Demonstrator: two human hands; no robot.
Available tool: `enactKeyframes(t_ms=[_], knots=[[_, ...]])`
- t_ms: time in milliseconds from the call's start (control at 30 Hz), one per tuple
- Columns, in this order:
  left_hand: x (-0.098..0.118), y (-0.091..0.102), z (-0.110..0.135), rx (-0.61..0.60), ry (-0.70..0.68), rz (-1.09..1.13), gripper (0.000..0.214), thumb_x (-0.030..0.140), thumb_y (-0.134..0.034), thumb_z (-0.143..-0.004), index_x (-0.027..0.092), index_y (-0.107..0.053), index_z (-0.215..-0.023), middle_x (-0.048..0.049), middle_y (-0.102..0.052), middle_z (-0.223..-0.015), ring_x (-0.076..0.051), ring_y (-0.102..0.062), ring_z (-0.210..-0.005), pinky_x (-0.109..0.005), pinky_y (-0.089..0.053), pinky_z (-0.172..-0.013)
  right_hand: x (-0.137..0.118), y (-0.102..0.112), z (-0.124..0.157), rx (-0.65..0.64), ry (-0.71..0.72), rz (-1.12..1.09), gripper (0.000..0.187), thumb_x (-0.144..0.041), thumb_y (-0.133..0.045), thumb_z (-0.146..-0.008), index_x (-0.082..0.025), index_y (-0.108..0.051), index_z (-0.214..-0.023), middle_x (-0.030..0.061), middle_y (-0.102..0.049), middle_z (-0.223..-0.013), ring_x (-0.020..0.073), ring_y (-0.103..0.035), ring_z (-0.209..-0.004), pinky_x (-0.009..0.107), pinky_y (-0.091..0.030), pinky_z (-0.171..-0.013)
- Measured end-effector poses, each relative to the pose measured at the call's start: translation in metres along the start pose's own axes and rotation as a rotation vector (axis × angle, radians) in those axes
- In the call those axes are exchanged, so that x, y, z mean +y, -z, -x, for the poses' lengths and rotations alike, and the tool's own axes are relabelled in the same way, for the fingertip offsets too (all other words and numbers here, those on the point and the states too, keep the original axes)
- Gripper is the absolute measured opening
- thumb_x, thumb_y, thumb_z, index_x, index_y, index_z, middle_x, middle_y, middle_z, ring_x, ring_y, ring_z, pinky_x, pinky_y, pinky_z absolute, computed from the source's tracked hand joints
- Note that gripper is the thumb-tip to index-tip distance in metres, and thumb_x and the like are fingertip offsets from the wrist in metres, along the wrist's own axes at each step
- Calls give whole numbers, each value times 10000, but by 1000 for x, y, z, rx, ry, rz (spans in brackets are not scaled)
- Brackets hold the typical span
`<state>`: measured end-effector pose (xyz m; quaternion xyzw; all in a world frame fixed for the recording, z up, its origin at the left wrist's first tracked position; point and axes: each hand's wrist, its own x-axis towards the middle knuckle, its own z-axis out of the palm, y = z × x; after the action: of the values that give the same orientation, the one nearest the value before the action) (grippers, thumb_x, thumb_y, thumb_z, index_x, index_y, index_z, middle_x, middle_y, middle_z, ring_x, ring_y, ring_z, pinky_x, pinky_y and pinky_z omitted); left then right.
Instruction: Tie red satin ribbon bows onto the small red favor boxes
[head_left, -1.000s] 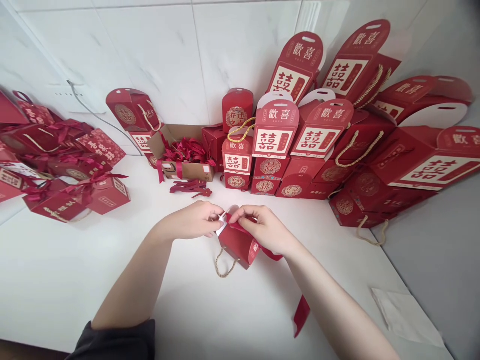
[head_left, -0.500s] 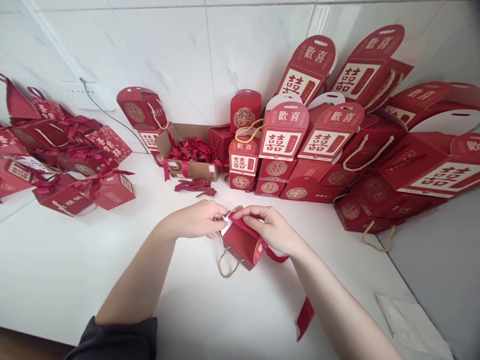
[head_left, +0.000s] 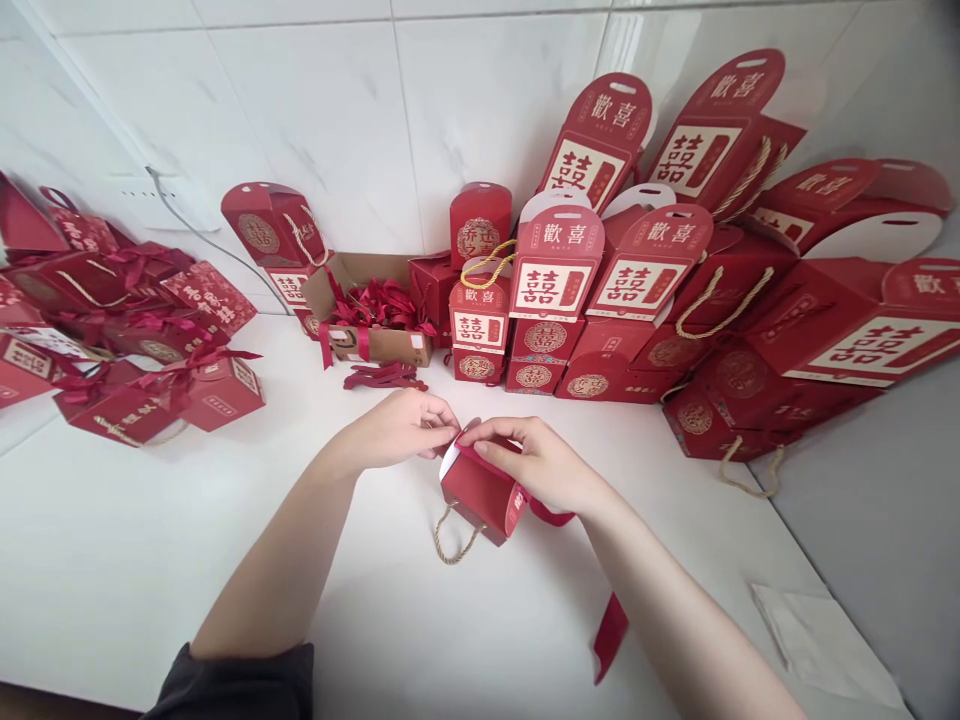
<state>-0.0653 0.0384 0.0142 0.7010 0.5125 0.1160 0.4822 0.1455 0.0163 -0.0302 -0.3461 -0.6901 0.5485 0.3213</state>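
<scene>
A small red gift box [head_left: 476, 490] with a twisted rope handle [head_left: 450, 552] stands on the white table between my hands. My left hand [head_left: 405, 430] is at the box's far left end, thumb and fingertips pinched beside the white-lined flap [head_left: 450, 460]. What they grip is hidden. From the other side, my right hand [head_left: 536, 460] lies over the top of the box and pinches a dark red ribbon [head_left: 611, 635] against it. This ribbon runs along the box top, and its loose tail trails under my right forearm onto the table.
A cardboard box of ribbons [head_left: 382, 345] stands by the wall, with loose ribbons [head_left: 384, 376] in front. Red gift boxes [head_left: 559, 270] are stacked at the back right. Ribboned boxes [head_left: 157, 390] are piled left. White paper [head_left: 825, 640] lies at the right.
My left fingers have shifted slightly and closed together near the flap. My right hand stays on the ribbon over the box. The whole view has moved a little.
</scene>
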Motion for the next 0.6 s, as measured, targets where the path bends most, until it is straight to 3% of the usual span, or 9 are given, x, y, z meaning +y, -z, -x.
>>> enactKeyframes(t_ms=[233, 433, 533, 600], knots=[[5, 3, 3, 134, -27, 67, 99, 259, -544, -813, 183, -607, -818, -12, -681, -795, -172, -679, -812, -319, -570, -771, -3, 1, 1, -23, -5, 59, 247, -259, -484, -943, -249, -713, -1035, -10, -706, -1001, 161, -620, -859, 288, -466, -781], [-2, 25, 7, 464, -22, 96, 96, 296, -534, -801, 200, -544, -806, 8, -660, -799, -184, -698, -787, -302, -556, -714, -11, 12, 7, -72, 13, 135, 217, -252, -489, -943, -242, -704, -964, -7, -701, -1040, 166, -632, -916, 300, -470, -840], [-13, 47, 16, 587, 78, -116, 118, 317, -496, -814, 212, -551, -814, -18, -694, -836, -226, -700, -845, -330, -534, -738, -18, 29, 16, -40, 58, 187, 199, -274, -532, -928, -256, -688, -1050, 9, -672, -1151, 189, -612, -1042, 322, -451, -923], [-22, 59, 20, 620, 274, -389, 177, 350, -492, -811, 212, -596, -846, -73, -716, -899, -300, -686, -891, -404, -519, -752, -21, 42, 23, 16, 55, 244, 207, -323, -551, -923, -250, -670, -1076, 26, -669, -1136, 202, -606, -1043, 333, -447, -919]])
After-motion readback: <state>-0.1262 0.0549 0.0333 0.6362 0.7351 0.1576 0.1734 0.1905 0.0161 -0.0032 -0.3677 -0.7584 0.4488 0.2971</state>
